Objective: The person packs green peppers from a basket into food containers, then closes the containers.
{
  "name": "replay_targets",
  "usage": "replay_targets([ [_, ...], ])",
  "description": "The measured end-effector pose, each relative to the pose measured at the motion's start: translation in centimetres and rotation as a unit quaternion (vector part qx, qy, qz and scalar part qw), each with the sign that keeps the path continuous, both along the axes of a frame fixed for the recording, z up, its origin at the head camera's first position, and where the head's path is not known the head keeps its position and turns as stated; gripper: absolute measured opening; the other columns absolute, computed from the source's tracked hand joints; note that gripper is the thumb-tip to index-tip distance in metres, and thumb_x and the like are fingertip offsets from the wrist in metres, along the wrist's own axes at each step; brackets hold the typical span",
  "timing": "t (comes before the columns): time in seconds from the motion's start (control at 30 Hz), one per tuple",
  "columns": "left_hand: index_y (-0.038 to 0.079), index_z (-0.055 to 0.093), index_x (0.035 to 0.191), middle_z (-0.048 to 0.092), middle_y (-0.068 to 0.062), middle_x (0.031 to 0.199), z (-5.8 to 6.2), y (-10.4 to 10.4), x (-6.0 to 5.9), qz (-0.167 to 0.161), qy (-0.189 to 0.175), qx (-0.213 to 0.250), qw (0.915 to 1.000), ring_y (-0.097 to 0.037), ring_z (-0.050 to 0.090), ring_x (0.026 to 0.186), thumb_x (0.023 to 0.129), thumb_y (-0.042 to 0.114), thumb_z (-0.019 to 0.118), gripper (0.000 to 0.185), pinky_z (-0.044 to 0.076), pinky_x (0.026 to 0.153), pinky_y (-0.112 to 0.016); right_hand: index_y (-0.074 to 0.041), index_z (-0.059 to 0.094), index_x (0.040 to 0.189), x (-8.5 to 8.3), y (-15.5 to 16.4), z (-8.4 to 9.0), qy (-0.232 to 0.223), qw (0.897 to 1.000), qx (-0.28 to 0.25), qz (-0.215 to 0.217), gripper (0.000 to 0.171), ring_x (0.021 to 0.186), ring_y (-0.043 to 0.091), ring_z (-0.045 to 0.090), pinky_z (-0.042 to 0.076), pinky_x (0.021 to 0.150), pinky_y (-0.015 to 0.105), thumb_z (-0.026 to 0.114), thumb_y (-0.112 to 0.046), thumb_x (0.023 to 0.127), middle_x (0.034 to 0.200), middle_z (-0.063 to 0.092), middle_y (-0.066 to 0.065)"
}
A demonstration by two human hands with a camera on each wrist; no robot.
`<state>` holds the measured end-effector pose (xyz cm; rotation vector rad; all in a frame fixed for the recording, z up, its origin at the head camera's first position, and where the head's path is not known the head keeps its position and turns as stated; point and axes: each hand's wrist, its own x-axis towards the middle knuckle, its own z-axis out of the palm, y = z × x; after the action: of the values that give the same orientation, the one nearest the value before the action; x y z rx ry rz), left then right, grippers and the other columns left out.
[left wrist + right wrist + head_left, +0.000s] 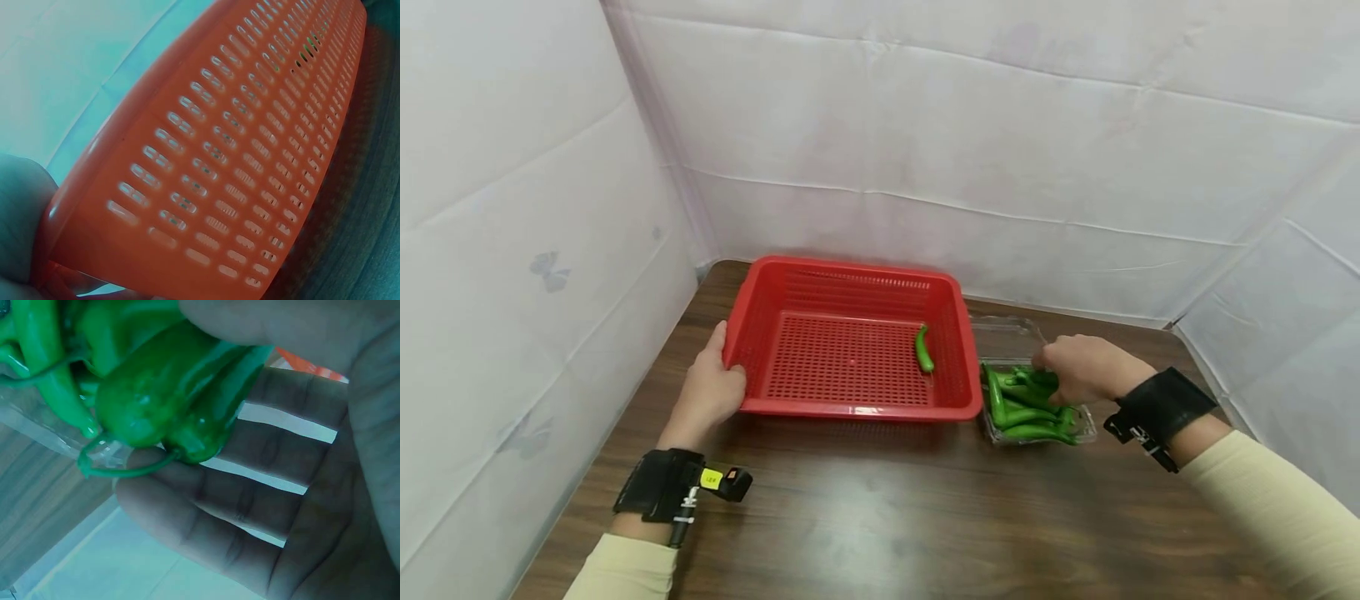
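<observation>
My left hand (709, 387) grips the left rim of a red perforated plastic basket (820, 407). In the left wrist view, the thumb side of that hand (22, 219) is at the basket's rim, beside its slotted wall (206, 137). A single green chili pepper (923, 350) lies on the basket floor towards the right. My right hand (1093, 367) reaches into a clear plastic box (1086, 432) of several green peppers (1022, 410). Seen from the right wrist, its thumb and fingers pinch two glossy green peppers (150, 403) with curled stems.
The box's clear lid (1006, 335) stands folded back behind it, close to the basket's right side. Both containers are on a dark wood table (865, 508). White sheeting (880, 142) hangs behind the table and along both sides.
</observation>
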<state>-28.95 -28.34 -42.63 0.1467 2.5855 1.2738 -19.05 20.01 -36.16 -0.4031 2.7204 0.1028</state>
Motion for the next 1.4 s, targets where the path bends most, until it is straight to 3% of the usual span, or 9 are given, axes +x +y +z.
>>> replay_targets([
  [0.43,0.008,-0.006,0.167,0.036,-0.035,0.16,-0.1,0.1,0.0,-0.001,-0.008,0.009,0.9999,-0.047,0.05,0.136,0.103,0.006,0.036,0.077,0.046,0.109,-0.064,-0.011,0.075,0.119,0.3,0.6,-1.1,0.002,0.999,-0.032,-0.002,0.044,0.093,0.028,0.073,0.061,0.075,0.045,0.09,-0.023,0.079,0.11,0.077,0.01],
  [0.6,0.008,-0.006,0.167,0.036,-0.036,0.16,0.1,0.1,-0.1,0.001,-0.004,0.006,1.0,-0.048,0.05,0.136,0.103,0.006,0.037,0.077,0.046,0.11,-0.065,-0.011,0.073,0.117,0.5,0.9,-1.1,0.022,1.0,-0.021,-0.007,0.044,0.09,0.027,0.072,0.06,0.072,0.045,0.089,-0.026,0.08,0.104,0.075,0.006],
  [0.8,0.008,-0.006,0.167,0.036,-0.035,0.16,0.0,0.0,0.0,0.001,-0.004,0.009,1.0,-0.047,0.05,0.135,0.103,0.006,0.037,0.077,0.047,0.109,-0.064,-0.01,0.07,0.112,0.9,1.4,-1.6,0.065,0.998,-0.018,0.001,0.042,0.082,0.021,0.068,0.057,0.065,0.041,0.09,-0.025,0.079,0.099,0.072,0.004],
  [0.93,0.009,-0.006,0.168,0.036,-0.034,0.16,0.0,0.0,0.0,0.001,-0.008,0.012,0.9999,-0.048,0.05,0.135,0.104,0.006,0.037,0.077,0.048,0.108,-0.065,-0.011,0.065,0.104,1.3,1.7,-2.4,0.103,0.994,-0.031,0.003,0.033,0.071,0.013,0.056,0.046,0.059,0.034,0.087,-0.019,0.081,0.092,0.064,0.001],
  [1.23,0.008,-0.006,0.167,0.037,-0.036,0.158,0.0,0.1,0.1,0.0,-0.005,0.003,1.0,-0.047,0.052,0.132,0.104,0.006,0.037,0.076,0.05,0.105,-0.063,-0.011,0.05,0.093,2.9,2.4,-4.8,0.234,0.97,-0.026,0.058,0.036,0.063,0.01,0.036,0.028,0.055,0.026,0.084,-0.01,0.083,0.086,0.048,0.003],
  [1.3,0.007,-0.006,0.167,0.037,-0.036,0.158,0.0,0.1,0.1,-0.001,-0.003,0.001,1.0,-0.047,0.052,0.132,0.104,0.006,0.037,0.076,0.05,0.105,-0.064,-0.012,0.05,0.093,3.1,2.5,-4.8,0.233,0.97,-0.032,0.059,0.036,0.066,0.01,0.036,0.028,0.056,0.026,0.083,-0.007,0.081,0.087,0.048,0.002],
  [1.4,0.007,-0.005,0.167,0.037,-0.036,0.158,0.0,-0.1,0.0,0.0,-0.006,-0.002,1.0,-0.048,0.051,0.132,0.104,0.007,0.037,0.077,0.048,0.106,-0.065,-0.013,0.056,0.1,3.2,2.6,-4.1,0.193,0.979,-0.052,0.044,0.034,0.074,0.012,0.047,0.035,0.059,0.028,0.083,-0.007,0.08,0.096,0.055,0.003],
])
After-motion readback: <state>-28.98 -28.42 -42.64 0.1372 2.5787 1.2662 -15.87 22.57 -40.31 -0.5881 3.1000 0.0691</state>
